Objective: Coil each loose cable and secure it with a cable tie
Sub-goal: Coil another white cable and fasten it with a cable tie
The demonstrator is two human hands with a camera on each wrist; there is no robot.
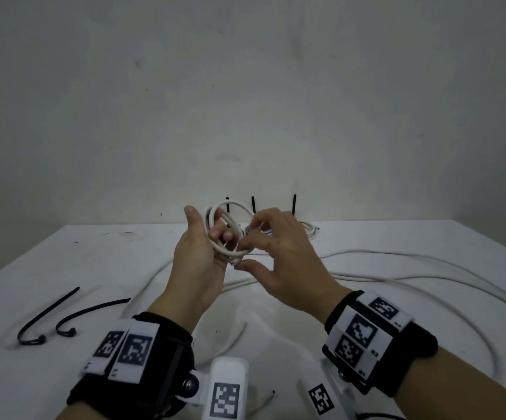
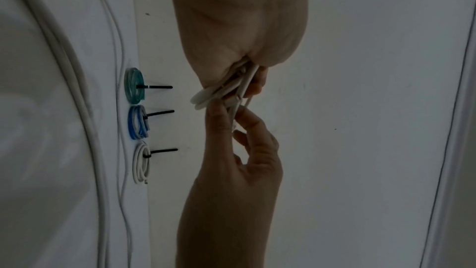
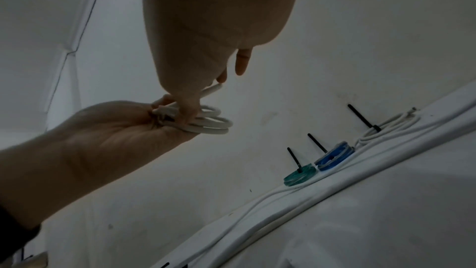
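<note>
The left hand holds the white cable coil tight in its grip above the counter so the loops stay round, while the right hand pinches the loose end to tuck it in.

Held above a white table: a small white cable coil, looped around the fingers of the left hand, palm up. Pinching the coil's near side, the right hand, thumb and fingertips curled. Below, long loose white cables sprawled across the tabletop; at left, two black cable ties lying unfastened, just apart.
</note>
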